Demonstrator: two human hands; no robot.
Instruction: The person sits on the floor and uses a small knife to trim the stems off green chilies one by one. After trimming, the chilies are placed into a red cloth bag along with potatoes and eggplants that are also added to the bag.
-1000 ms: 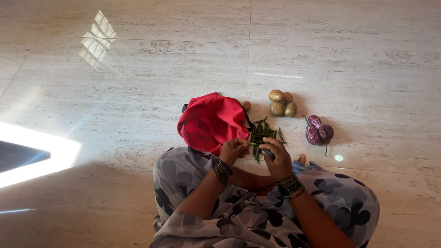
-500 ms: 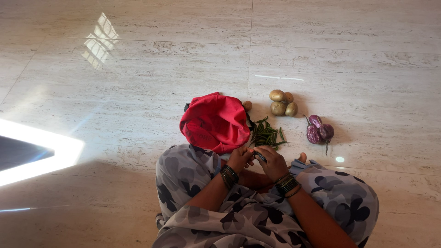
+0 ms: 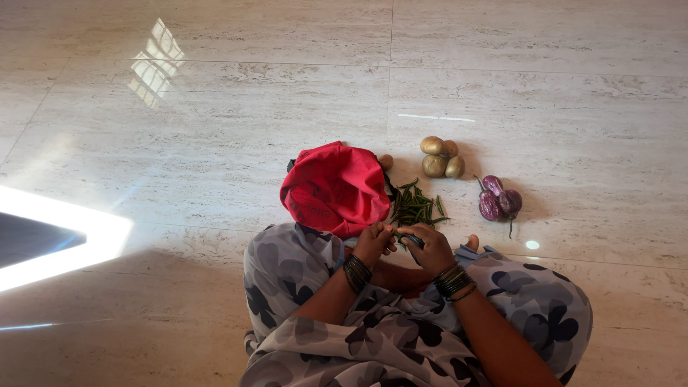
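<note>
My left hand (image 3: 374, 244) and right hand (image 3: 428, 248) meet over my lap, both pinching one green chili (image 3: 405, 237) between the fingertips. Just beyond lie the chili pile (image 3: 418, 207) and a red bag (image 3: 332, 188) on the floor (image 3: 215, 129), then eggplants (image 3: 498, 202) and potatoes (image 3: 440, 158).
</note>
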